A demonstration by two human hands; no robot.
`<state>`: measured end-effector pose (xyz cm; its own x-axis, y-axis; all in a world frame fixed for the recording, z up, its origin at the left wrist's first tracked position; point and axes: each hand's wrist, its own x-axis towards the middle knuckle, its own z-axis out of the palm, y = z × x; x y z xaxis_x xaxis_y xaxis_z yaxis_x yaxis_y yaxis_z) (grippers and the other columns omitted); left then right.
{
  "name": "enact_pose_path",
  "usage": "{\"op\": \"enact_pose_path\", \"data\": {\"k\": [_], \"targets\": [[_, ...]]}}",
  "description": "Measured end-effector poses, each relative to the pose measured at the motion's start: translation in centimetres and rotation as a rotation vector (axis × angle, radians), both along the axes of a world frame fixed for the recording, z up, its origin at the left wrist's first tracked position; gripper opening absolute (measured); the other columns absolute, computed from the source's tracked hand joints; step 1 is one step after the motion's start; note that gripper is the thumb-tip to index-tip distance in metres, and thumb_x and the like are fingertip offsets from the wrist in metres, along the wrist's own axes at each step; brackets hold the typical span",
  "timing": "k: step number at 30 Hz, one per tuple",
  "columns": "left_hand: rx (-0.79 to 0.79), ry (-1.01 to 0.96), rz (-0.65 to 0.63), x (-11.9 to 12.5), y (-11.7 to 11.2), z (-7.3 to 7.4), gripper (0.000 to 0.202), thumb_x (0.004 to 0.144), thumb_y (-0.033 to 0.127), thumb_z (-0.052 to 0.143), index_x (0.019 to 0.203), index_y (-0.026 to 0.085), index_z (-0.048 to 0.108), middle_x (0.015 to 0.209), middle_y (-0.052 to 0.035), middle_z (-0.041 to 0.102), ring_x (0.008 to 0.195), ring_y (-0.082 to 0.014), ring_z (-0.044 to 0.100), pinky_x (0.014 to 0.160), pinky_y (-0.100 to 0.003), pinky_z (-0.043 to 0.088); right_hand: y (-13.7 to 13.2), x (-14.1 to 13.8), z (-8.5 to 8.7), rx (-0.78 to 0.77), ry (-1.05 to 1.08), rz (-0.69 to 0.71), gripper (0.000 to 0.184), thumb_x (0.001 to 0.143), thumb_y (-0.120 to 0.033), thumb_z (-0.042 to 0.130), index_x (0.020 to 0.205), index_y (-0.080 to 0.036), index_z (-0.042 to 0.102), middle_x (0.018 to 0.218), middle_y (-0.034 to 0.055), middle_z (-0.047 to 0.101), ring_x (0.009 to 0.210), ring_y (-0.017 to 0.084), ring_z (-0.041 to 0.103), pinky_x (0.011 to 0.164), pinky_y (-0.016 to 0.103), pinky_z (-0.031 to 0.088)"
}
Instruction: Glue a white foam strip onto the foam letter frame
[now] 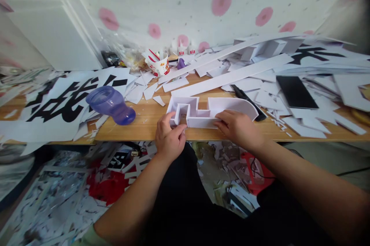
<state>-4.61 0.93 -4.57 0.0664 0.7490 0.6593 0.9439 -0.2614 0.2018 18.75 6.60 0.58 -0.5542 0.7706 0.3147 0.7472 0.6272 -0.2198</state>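
Wooden bench [141,132], scrap-strewn, against a spotted wall [185,7]. Left hand [170,136]: gripping the near left end of one white walled form [202,123], located at the bench's front edge. Right hand [238,128]: thumb and fingers pinching the form's near wall, toward its rounded end. Behind: long white strip [231,77]. Leftward: translucent purple vessel [108,103], lying on its side. Rightward: flat black rectangle [297,92]. Rear: printed tub [160,68], containing red-handled items.

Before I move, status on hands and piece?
Left hand, right hand both holding white walled piece. Piece near table's front edge. Purple container lies left, apart.
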Motion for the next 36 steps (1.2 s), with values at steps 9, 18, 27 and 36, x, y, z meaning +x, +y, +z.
{"op": "enact_pose_path", "data": {"k": [9, 18, 27, 36], "targets": [[-0.011, 0.01, 0.007, 0.11, -0.08, 0.15, 0.026, 0.073, 0.01, 0.063, 0.089, 0.026, 0.076, 0.13, -0.0094, 0.043, 0.117, -0.031, 0.047, 0.092, -0.043, 0.046, 0.06, 0.04, -0.27, 0.037, 0.012, 0.008, 0.012, 0.088, -0.021, 0.057, 0.083, -0.014, 0.066, 0.075, 0.0056, 0.065, 0.069, 0.019, 0.059, 0.061, 0.028, 0.036], [-0.007, 0.018, 0.039, 0.1, -0.07, 0.08, 0.023, 0.077, 0.014, 0.062, 0.088, 0.028, 0.076, 0.129, -0.008, 0.044, 0.115, -0.0296, 0.049, 0.094, -0.042, 0.045, -0.09, -0.24, -0.53, 0.07, -0.006, 0.011, 0.017, 0.09, -0.022, 0.052, 0.084, -0.014, 0.065, 0.076, 0.007, 0.064, 0.07, 0.02, 0.057, 0.062, 0.029, 0.035], [-0.029, 0.066, 0.053, 0.15, -0.18, 0.27, 0.045, 0.078, 0.016, 0.06, 0.122, 0.024, 0.063, 0.131, -0.0125, 0.044, 0.113, -0.0303, 0.048, 0.098, -0.045, 0.043, -0.26, -0.28, -0.44, 0.035, -0.028, -0.001, 0.016, 0.09, -0.022, 0.052, 0.087, -0.014, 0.065, 0.08, 0.0077, 0.065, 0.073, 0.02, 0.058, 0.064, 0.029, 0.035], [-0.006, 0.086, 0.039, -0.11, -0.13, 0.33, 0.049, 0.077, 0.016, 0.061, 0.126, 0.026, 0.061, 0.129, -0.0121, 0.044, 0.111, -0.0298, 0.049, 0.095, -0.044, 0.045, -0.22, -0.45, -0.26, 0.014, -0.045, -0.013, 0.014, 0.09, -0.021, 0.053, 0.086, -0.014, 0.065, 0.08, 0.0067, 0.065, 0.073, 0.019, 0.059, 0.064, 0.028, 0.034]]}}
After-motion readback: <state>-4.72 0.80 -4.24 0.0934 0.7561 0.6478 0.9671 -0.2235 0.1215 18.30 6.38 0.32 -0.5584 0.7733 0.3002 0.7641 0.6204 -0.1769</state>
